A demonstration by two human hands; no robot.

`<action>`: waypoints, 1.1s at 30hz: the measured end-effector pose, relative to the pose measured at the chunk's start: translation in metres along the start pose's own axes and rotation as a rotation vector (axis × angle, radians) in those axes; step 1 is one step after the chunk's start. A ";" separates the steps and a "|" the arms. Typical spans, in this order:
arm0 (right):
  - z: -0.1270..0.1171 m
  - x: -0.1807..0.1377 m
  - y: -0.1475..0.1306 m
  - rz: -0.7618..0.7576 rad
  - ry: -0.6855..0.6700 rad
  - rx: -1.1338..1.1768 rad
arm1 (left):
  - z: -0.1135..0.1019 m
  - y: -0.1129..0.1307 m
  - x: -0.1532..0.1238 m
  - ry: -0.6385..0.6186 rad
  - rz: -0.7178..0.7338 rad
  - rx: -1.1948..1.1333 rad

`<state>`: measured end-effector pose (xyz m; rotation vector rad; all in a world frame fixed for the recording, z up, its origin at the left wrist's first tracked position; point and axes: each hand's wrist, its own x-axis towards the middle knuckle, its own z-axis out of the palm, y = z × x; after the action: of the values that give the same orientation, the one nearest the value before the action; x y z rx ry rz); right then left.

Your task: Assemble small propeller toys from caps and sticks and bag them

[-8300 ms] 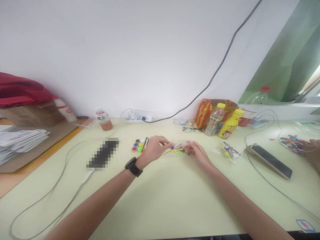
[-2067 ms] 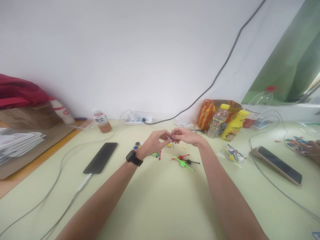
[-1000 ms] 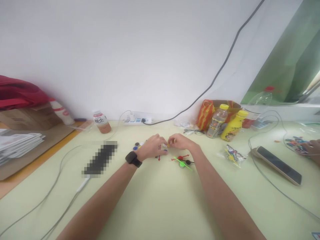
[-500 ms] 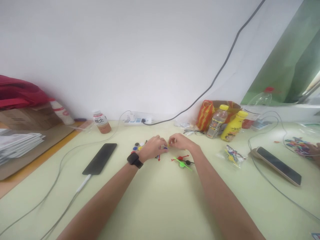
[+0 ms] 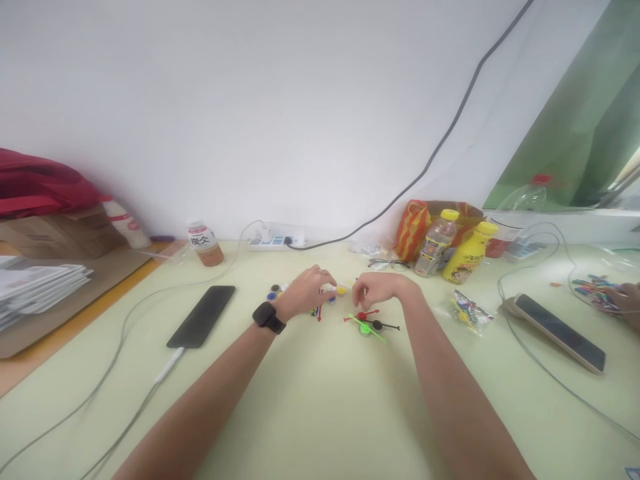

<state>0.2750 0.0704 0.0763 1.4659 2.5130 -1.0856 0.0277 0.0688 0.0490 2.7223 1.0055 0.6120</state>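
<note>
My left hand (image 5: 306, 292), with a black watch on the wrist, rests on the pale green table (image 5: 320, 400), fingers curled over small coloured plastic pieces; what they pinch is too small to name. My right hand (image 5: 379, 288) hovers just to its right in a pinch, and a thin stick shows at its fingertips. A small yellow disc (image 5: 341, 291) lies between the two hands. Below the right hand lie a green disc with a green stick (image 5: 367, 327), a red arrow piece (image 5: 364, 314) and a black piece (image 5: 380, 325). Several coloured discs (image 5: 275, 291) sit left of my left hand.
A black phone (image 5: 201, 325) on a white cable lies at the left. A second phone (image 5: 559, 331) lies at the right, near a small packet of coloured parts (image 5: 467, 309). Bottles (image 5: 469, 251), a power strip (image 5: 275, 239) and another person's hand (image 5: 627, 300) are along the back and right edge.
My right hand has lifted slightly and moved right, away from my left hand, uncovering the yellow disc between them. Earlier both hands were raised together with a thin stick.
</note>
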 end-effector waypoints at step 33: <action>0.009 0.024 0.001 -0.086 0.458 0.216 | 0.007 0.024 0.006 0.192 -0.040 -0.422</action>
<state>0.2604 0.0835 0.0604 1.8654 2.8529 -1.1807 0.0490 0.0543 0.0521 2.3029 0.8502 0.9697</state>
